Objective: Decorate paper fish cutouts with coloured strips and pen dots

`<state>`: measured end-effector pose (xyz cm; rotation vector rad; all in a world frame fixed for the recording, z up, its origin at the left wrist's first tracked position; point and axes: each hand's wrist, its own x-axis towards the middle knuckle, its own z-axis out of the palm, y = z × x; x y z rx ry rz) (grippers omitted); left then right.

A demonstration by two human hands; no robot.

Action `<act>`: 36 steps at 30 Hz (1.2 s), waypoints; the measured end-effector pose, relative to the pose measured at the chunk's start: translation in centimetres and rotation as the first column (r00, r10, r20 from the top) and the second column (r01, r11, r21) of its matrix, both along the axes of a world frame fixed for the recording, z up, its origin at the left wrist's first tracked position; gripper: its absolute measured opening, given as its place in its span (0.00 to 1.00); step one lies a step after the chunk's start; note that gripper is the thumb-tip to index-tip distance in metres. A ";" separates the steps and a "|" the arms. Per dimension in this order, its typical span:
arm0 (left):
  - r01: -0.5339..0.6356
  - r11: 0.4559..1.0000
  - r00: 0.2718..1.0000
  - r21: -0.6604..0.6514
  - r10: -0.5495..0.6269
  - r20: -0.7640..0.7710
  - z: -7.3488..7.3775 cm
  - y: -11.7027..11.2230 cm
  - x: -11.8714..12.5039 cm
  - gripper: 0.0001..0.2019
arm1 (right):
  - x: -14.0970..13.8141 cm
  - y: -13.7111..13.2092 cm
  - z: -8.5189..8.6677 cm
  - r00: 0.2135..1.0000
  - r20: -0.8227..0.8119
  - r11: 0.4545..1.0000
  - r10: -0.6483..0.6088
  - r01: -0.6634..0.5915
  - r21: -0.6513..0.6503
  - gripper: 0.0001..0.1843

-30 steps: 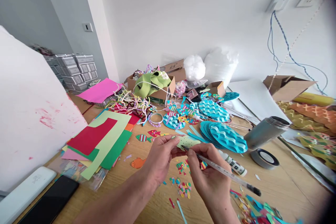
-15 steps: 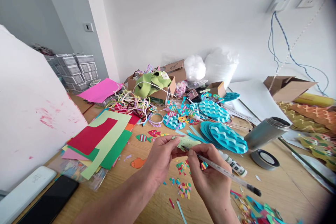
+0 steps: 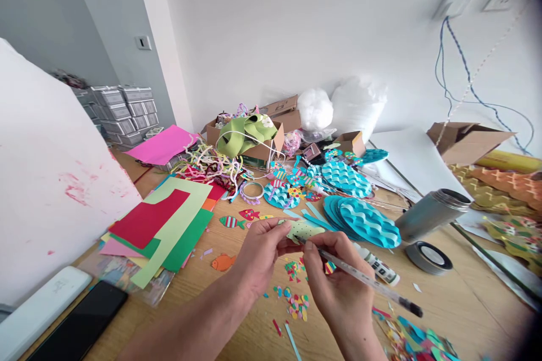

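Observation:
Between the thumb and fingers of my left hand (image 3: 265, 251) is a small pale green paper cutout (image 3: 308, 229) dotted with black spots. My right hand (image 3: 341, 279) grips a clear-barrelled pen (image 3: 368, 278), its tip at the cutout's lower edge and its dark end pointing down to the right. Part of the cutout is covered by my fingers, so its full outline is hidden. Just beyond lie a striped paper fish (image 3: 231, 222) and a red paper fish (image 3: 249, 214); an orange paper fish (image 3: 223, 262) is left of my left hand. Small paper dots (image 3: 298, 306) lie between my forearms.
Coloured paper sheets (image 3: 173, 231) are stacked at left, near a black phone (image 3: 80, 321). Blue wavy paper discs (image 3: 368, 223) lie behind my right hand, with a glue bottle (image 3: 383, 271), tape roll (image 3: 428, 258) and metal flask (image 3: 434, 214) to the right. Paper scraps (image 3: 417, 338) lie at lower right.
Both hands, the pen and the cutout keep almost the same position. The camera view has shifted very slightly.

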<state>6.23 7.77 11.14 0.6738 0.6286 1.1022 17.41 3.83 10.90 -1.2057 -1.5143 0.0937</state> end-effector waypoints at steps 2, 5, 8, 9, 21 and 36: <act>0.002 1.000 1.000 -0.002 -0.002 0.000 0.1 0.0 0.0 0.10 | 0.0 0.0 0.0 1.000 0.000 1.000 0.001 -0.001 0.005 0.06; 0.005 1.000 1.000 -0.007 -0.005 -0.003 0.1 0.0 0.0 0.11 | -0.1 -0.1 0.0 1.000 0.001 1.000 -0.006 0.006 0.014 0.05; -0.001 1.000 1.000 -0.011 0.001 -0.002 0.1 -0.1 0.0 0.11 | 0.0 -0.1 0.0 1.000 0.002 1.000 -0.009 0.009 0.003 0.05; -0.003 1.000 1.000 -0.013 0.003 -0.002 0.1 -0.1 0.0 0.11 | 0.0 -0.1 0.0 1.000 0.002 1.000 -0.008 0.008 0.000 0.05; -0.003 1.000 1.000 -0.014 0.003 -0.013 0.1 -0.1 0.0 0.12 | -0.1 -0.1 0.2 1.000 -0.016 1.000 -0.008 0.008 0.004 0.05; -0.066 0.997 0.997 -0.031 0.065 -0.032 0.2 0.2 -0.1 0.12 | 0.4 0.0 -0.1 0.928 -0.341 0.989 -0.147 0.150 -0.016 0.10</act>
